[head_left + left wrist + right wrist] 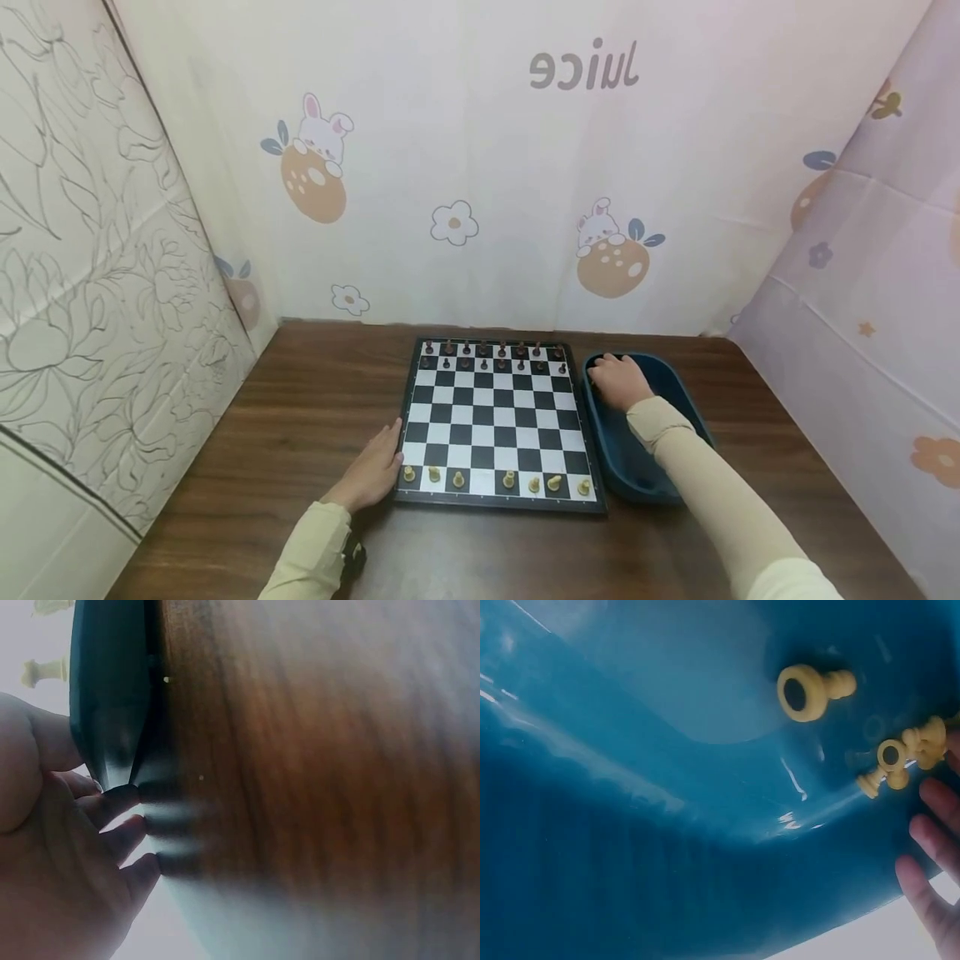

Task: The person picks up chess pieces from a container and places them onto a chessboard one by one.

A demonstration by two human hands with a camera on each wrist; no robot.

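Observation:
A black-and-white chessboard [493, 414] lies on the table. My left hand [372, 469] rests along its left edge; in the left wrist view the thumb touches the board's dark side [112, 675] and the fingertips [152, 864] are on the wood. My right hand [621, 382] reaches into the far end of a blue tray [626, 467]. In the right wrist view its fingers [919, 889] are loosely extended beside a cluster of pale yellow chess pieces [891, 754], one fingertip right at them. Another pale piece [802, 694] lies on its side nearby.
Two rows of dark red chess pieces [502, 364] stand at the board's far side. Several pale pieces [458, 479] form the near row, with a gap at one square. The wooden table [322, 400] meets a patterned cloth wall [457, 275] behind.

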